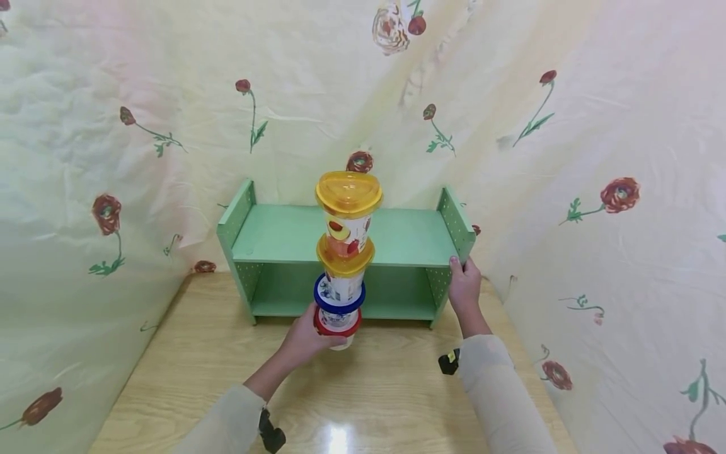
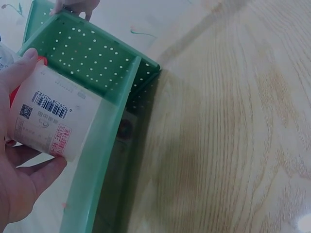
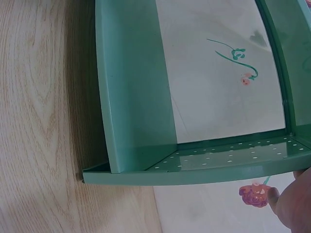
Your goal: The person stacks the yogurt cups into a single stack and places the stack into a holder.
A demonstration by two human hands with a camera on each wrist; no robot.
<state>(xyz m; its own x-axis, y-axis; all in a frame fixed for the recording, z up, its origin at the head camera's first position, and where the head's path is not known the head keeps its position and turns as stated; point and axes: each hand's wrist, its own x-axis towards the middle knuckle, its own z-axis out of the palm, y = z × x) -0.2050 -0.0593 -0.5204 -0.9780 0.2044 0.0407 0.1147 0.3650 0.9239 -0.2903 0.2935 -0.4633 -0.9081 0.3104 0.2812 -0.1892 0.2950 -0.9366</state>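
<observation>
My left hand (image 1: 306, 337) grips the lowest cup of a stack of several lidded plastic cups, just in front of the green shelf (image 1: 283, 233). That bottom cup has a red lid (image 1: 343, 328); above it come a blue lid (image 1: 339, 306), then two yellow-lidded cups (image 1: 348, 233). In the left wrist view the cup's barcode side (image 2: 53, 111) shows between thumb and fingers, its base clear of the table. My right hand (image 1: 465, 287) holds the front edge of the shelf's right side panel, its thumb on the near face; in the right wrist view only part of it shows.
The two-tier shelf, with perforated side panels (image 3: 233, 158), stands on a wood-grain table (image 1: 386, 384) against a flower-printed cloth backdrop (image 1: 317, 94). Cloth walls also rise at left and right. Black wrist cameras (image 1: 449, 362) sit at both sleeves.
</observation>
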